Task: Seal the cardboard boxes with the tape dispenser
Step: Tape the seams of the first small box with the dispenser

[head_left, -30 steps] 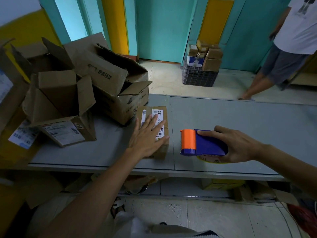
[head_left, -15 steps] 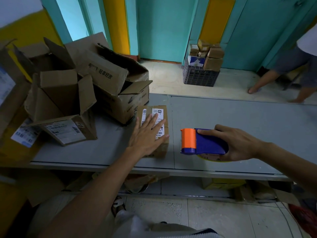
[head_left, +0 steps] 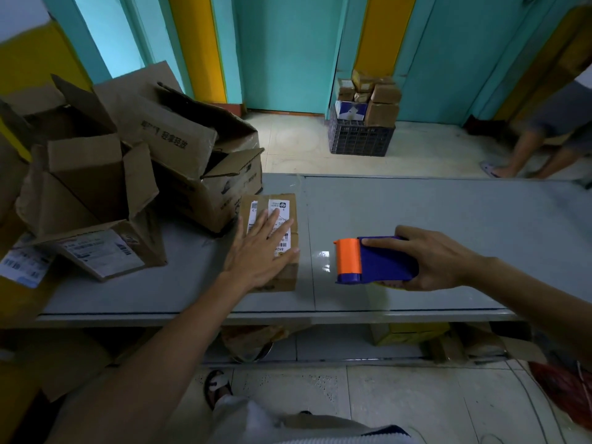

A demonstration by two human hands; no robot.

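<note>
Cartons (head_left: 86, 187) with open flaps crowd the table's (head_left: 448, 213) far left. Left hand (head_left: 259, 251) lies flat, fingers straight, on a small labelled box (head_left: 286, 277). Just right, right hand (head_left: 442, 261) grips the blue-and-orange tape dispenser (head_left: 384, 264).

A parcel packing room: labelled cartons (head_left: 179, 145) heaped on a grey table (head_left: 448, 213), a tape dispenser (head_left: 381, 264), and a crate (head_left: 360, 141) stacked with parcels (head_left: 381, 113) on the tiled floor (head_left: 288, 145).
</note>
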